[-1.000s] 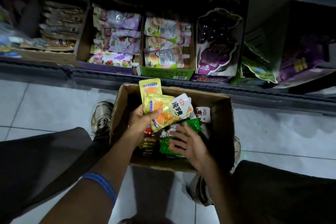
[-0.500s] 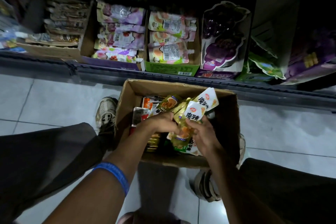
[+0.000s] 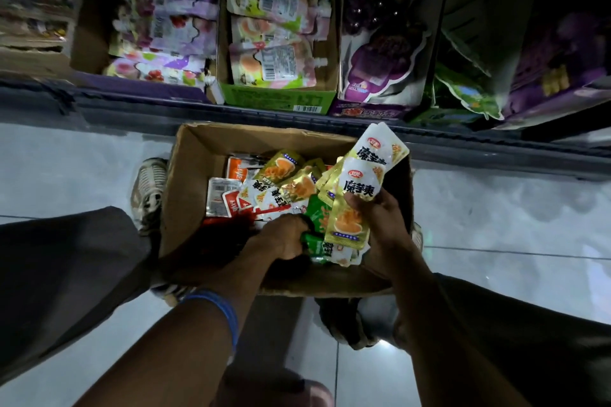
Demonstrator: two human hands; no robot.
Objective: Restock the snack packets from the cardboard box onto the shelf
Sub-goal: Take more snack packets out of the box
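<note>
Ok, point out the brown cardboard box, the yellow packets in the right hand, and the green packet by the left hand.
brown cardboard box (image 3: 195, 155): head view, far left inner wall.
yellow snack packets (image 3: 350, 225): head view, front packet's lower face.
green snack packet (image 3: 312, 243): head view, crumpled middle.

We see bare forearms with no sleeves reaching the wrists, and both hands are ungloved: the left hand (image 3: 284, 238) and the right hand (image 3: 380, 218). A blue wristband (image 3: 218, 311) circles the left wrist. Dark grey trousers (image 3: 66, 268) cover both legs, loose and plain. On the feet we make out pale, worn sneakers (image 3: 148, 188) with dark stripes across the mesh upper; the right shoe is mostly hidden.
</note>
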